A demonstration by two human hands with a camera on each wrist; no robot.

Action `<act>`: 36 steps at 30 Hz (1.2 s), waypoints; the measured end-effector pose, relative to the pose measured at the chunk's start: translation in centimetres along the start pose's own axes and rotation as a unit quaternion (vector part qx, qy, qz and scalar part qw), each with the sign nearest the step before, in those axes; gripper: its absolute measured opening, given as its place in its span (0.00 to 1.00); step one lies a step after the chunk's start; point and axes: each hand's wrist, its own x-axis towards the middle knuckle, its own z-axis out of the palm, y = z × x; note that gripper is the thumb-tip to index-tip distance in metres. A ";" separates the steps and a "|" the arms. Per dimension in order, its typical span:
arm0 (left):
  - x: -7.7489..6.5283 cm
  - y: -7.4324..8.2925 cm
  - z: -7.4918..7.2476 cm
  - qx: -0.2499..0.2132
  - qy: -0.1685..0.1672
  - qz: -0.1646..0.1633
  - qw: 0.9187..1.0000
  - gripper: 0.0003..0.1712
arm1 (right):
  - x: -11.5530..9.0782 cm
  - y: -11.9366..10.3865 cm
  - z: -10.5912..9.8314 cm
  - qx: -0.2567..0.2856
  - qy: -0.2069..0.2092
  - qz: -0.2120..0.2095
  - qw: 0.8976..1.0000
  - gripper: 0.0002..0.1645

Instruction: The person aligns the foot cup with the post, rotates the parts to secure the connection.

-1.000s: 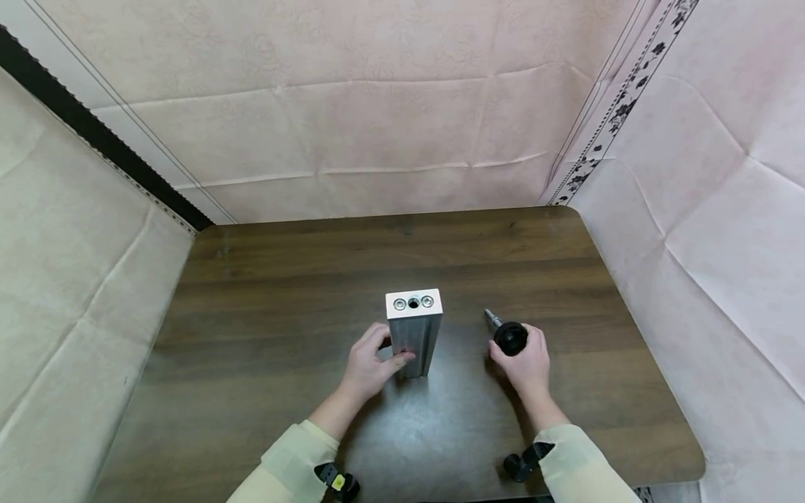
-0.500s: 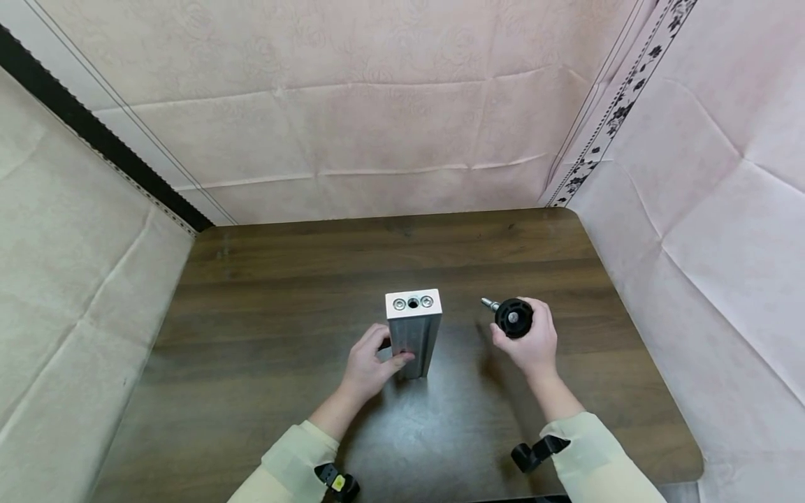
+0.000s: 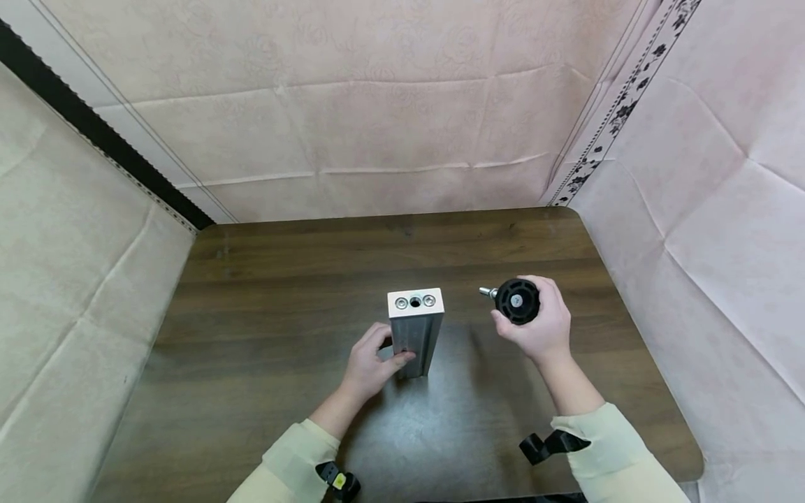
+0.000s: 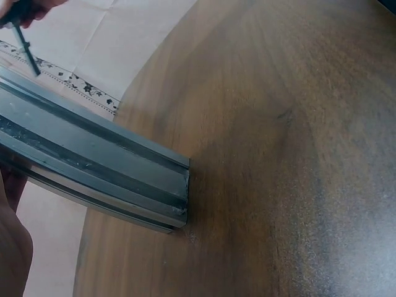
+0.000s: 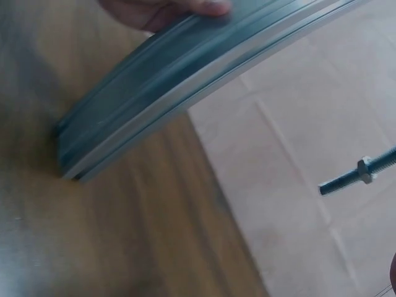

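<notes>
An aluminium extrusion profile point(image 3: 416, 339) stands upright on the brown wooden table, topped by a silver end plate point(image 3: 397, 312) with two bolts and a dark hole between them. My left hand point(image 3: 367, 369) grips its side, thumb across the near face. The profile's lower end point(image 4: 105, 161) meets the table in the left wrist view. To its right, my right hand point(image 3: 542, 328) holds a black round levelling foot point(image 3: 527, 311) above the table. The foot's threaded stud point(image 3: 487, 291) points left, level with the plate; the right wrist view shows a nut point(image 5: 365, 170) on it.
The wooden table point(image 3: 283, 279) has rounded corners. Pale cloth point(image 3: 377, 140) hangs behind it and on both sides. Each wrist carries a black camera strap, such as the right one point(image 3: 556, 443).
My right hand has raised the levelling foot and turned it, so its stud swings from up-left to nearly level. The left hand and profile have stayed in place.
</notes>
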 end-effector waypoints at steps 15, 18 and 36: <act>0.1 0.0 0.1 -0.011 -0.003 -0.003 1.000 0.20 | 3.5 -2.5 -1.6 0.043 -0.012 0.014 0.999 0.32; 0.1 0.0 0.1 -0.008 -0.005 -0.011 1.000 0.20 | 4.1 -3.2 -1.9 0.063 -0.009 0.013 0.998 0.32; 0.0 -0.2 0.4 -0.009 0.007 0.006 1.000 0.21 | 6.9 -5.5 -2.6 0.145 -0.005 -0.034 0.989 0.43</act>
